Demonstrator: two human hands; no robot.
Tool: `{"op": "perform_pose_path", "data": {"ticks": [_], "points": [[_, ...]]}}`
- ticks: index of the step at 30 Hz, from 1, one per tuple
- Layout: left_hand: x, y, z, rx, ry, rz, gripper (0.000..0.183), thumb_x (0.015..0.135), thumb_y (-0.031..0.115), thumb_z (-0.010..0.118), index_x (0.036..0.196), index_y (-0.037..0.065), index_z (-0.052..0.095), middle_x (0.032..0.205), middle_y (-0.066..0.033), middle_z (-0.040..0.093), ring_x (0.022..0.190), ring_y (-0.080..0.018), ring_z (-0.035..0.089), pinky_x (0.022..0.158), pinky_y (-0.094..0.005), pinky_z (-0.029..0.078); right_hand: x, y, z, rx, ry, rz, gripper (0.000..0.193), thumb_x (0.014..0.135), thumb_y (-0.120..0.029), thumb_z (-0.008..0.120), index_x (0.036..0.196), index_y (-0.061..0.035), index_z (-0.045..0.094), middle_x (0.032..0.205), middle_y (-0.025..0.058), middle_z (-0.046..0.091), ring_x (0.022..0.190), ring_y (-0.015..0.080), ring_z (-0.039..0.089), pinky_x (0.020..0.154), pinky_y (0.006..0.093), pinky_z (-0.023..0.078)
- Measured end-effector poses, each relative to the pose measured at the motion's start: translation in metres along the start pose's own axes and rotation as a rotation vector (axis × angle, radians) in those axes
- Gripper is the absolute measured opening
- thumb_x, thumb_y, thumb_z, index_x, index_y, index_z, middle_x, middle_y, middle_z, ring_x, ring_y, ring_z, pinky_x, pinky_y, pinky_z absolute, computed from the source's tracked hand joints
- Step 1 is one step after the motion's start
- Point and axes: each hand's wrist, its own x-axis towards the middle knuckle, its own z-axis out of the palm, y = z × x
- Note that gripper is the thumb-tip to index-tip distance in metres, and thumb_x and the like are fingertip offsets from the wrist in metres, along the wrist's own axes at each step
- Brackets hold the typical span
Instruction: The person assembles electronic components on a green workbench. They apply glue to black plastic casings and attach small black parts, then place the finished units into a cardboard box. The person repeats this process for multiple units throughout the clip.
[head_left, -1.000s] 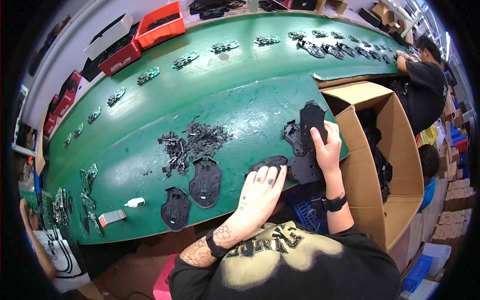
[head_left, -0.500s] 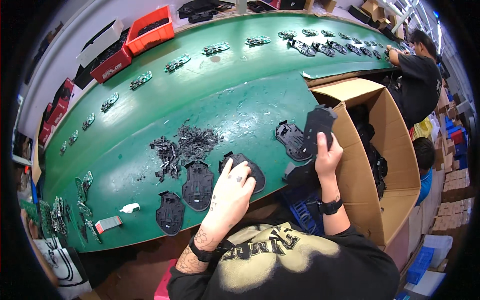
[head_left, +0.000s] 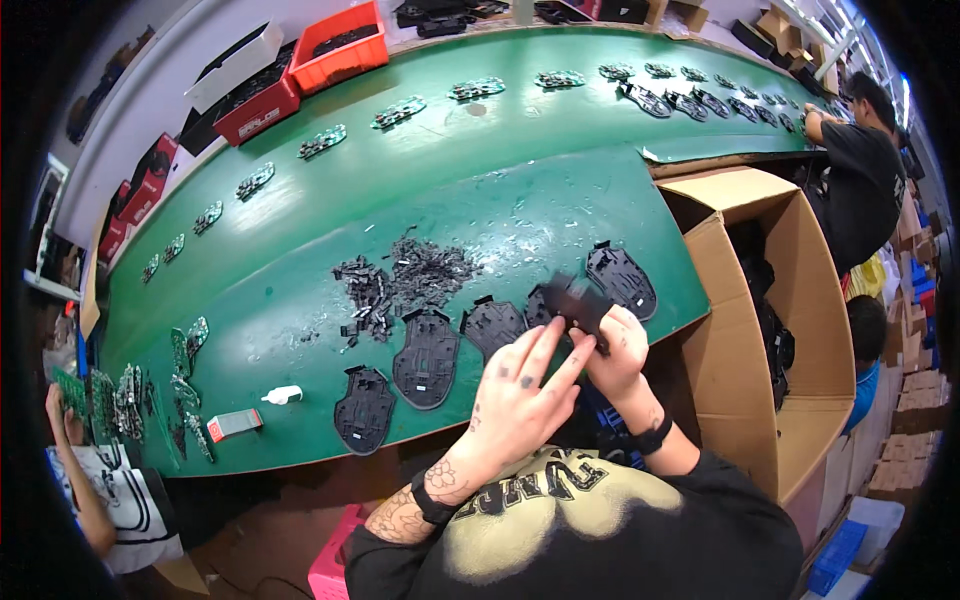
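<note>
My right hand (head_left: 618, 358) grips a black plastic mouse shell (head_left: 580, 303), tilted and slightly blurred above the table's near edge. Fingers stretched out, my left hand (head_left: 522, 392) reaches across to it; the fingertips overlap its lower side, and whether they press on it I cannot tell. Flat on the table to the left lie more mouse shells: one at the near edge (head_left: 363, 410), another beside it (head_left: 426, 358), and a third (head_left: 492, 325) partly behind my left hand. One more shell (head_left: 622, 280) rests just beyond my right hand. Another dark piece behind the held shell is mostly hidden.
Small black plastic bits (head_left: 420, 275) are heaped beyond the shells. A cardboard box (head_left: 740, 400) with black parts stands at the right. Circuit boards (head_left: 398, 112) line the far green bench (head_left: 330, 195). A white bottle (head_left: 283, 395) and small box (head_left: 235, 425) lie left. Co-workers sit on both sides.
My right hand has brought the mouse shell left and nearer, tilting it. My left hand has left a shell on the table and moved right to the held one. The view has shifted.
</note>
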Motion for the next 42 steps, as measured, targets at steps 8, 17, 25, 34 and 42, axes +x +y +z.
{"op": "perform_pose_path", "data": {"ticks": [8,17,25,34,42], "points": [[0.009,-0.007,0.027,0.078,-0.218,-0.021,0.053,0.085,0.025,0.065,0.134,0.012,0.052,0.138,-0.0209,0.046,0.131,-0.0347,0.042,0.108,-0.0493,0.032,0.032,0.047,-0.085,-0.497,0.075,0.399,0.019,0.08,-0.004,0.071,0.095,0.0015,0.061,0.087,0.0107,0.056,0.078,0.0271,0.053,0.072,0.0348,0.046],[0.003,-0.015,0.0,-0.031,-0.046,-0.003,0.039,0.081,0.019,0.068,0.116,0.005,0.059,0.134,-0.0179,0.05,0.123,-0.0322,0.049,0.104,-0.0477,0.037,0.004,0.064,-0.074,-0.465,-0.292,0.347,0.041,0.081,-0.016,0.072,0.121,-0.0071,0.064,0.112,0.0117,0.059,0.107,0.0304,0.051,0.095,0.0402,0.039],[-0.089,-0.035,-0.047,0.251,0.098,-0.352,0.03,0.075,0.014,0.071,0.103,0.005,0.065,0.115,-0.0121,0.058,0.102,-0.0306,0.057,0.089,-0.0437,0.044,-0.006,0.028,-0.046,-0.488,-0.467,0.319,0.05,0.087,-0.027,0.067,0.133,-0.0095,0.056,0.145,0.0142,0.041,0.139,0.0354,0.028,0.113,0.0485,0.022],[-0.123,-0.052,-0.073,0.237,0.651,-0.226,0.031,0.073,-0.001,0.07,0.103,0.003,0.061,0.109,-0.0128,0.061,0.088,-0.0234,0.061,0.079,-0.0359,0.048,0.026,-0.023,-0.002,-0.443,-0.272,0.18,0.034,0.085,-0.006,0.065,0.119,-0.005,0.063,0.139,0.0127,0.048,0.137,0.0346,0.032,0.111,0.0468,0.024],[-0.153,-0.108,-0.118,0.105,0.762,-0.994,0.013,0.078,0.002,0.073,0.091,0.004,0.068,0.094,-0.0062,0.061,0.073,-0.0145,0.051,0.067,-0.0289,0.045,0.035,-0.11,0.071,0.707,-0.646,0.578,0.027,0.089,-0.001,0.058,0.116,0.0014,0.061,0.098,0.0117,0.066,0.081,0.016,0.065,0.074,0.0282,0.052]]}}
